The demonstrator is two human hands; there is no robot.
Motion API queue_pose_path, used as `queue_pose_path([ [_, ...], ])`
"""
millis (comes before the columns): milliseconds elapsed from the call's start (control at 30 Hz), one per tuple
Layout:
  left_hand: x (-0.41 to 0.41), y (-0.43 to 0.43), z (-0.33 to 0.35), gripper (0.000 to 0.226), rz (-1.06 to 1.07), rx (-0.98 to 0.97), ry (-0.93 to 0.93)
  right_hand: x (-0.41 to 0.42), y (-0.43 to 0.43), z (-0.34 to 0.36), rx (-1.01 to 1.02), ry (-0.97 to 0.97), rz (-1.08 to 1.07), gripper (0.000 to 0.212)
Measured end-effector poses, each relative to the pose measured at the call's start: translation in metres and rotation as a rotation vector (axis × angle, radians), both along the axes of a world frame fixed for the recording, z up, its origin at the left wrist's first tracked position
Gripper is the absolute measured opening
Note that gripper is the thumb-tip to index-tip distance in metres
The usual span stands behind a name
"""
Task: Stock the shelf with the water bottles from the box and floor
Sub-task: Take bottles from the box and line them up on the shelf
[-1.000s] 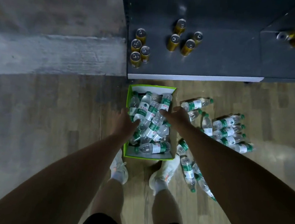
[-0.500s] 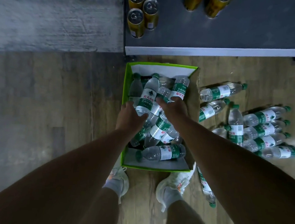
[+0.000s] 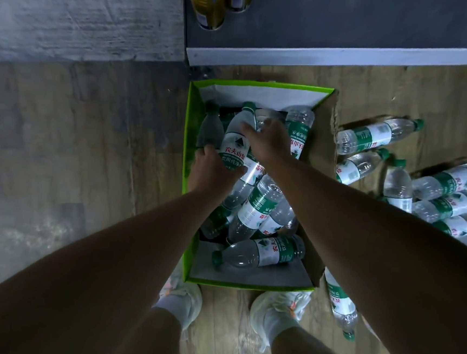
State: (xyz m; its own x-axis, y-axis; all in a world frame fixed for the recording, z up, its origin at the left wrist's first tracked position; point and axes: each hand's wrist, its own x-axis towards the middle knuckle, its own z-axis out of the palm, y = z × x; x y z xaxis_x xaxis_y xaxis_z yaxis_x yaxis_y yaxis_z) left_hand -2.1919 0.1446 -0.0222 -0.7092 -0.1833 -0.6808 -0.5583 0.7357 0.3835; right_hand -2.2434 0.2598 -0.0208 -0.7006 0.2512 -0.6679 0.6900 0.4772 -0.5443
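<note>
Reaching into box (image 3: pixel 191 133) | left hand (image 3: pixel 213 169) gripped a bottle (image 3: pixel 235 146) low down | right hand (image 3: pixel 269 143) lay on bottles (image 3: pixel 298 131) just beside, grip unclear | shelf (image 3: pixel 353 23) beyond hands held only cans (image 3: pixel 206 2) | judged barely begun: box full, more lay on floor (image 3: pixel 114 166) right of hands

A green box (image 3: pixel 192 122) sits on the wooden floor (image 3: pixel 86 164), water bottles (image 3: pixel 377 135) strewn rightward. Gold cans (image 3: pixel 208 2) stand on the far shelf (image 3: pixel 353 23).

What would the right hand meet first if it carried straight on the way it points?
Probably the water bottle the left hand grips; the right hand looks nearly on it, depth unclear.
</note>
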Motion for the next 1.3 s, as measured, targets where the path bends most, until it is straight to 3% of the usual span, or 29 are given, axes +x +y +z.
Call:
queue_pose_path([
  [233,-0.006,-0.002,-0.010,0.092,-0.038,-0.048,-0.019,-0.021,-0.013,-0.026,0.060,-0.005,0.008,0.064],
  [367,-0.011,0.007,-0.008,0.096,-0.125,-0.134,-0.054,-0.016,-0.006,-0.032,0.075,-0.017,0.003,0.045],
  [667,-0.014,0.019,-0.010,0.061,-0.182,-0.228,-0.093,-0.012,0.009,-0.033,0.048,0.015,-0.020,0.034],
  [867,0.001,0.015,0.002,0.049,-0.033,-0.099,-0.057,-0.001,0.008,-0.013,0.013,-0.021,-0.089,0.060],
  [1033,0.033,0.014,0.030,0.058,-0.089,-0.062,0.070,0.012,0.003,0.017,-0.078,-0.143,-0.219,0.089],
  [1300,0.065,0.014,0.072,0.069,-0.129,-0.013,0.192,0.033,-0.001,0.064,-0.063,-0.205,-0.256,0.071],
])
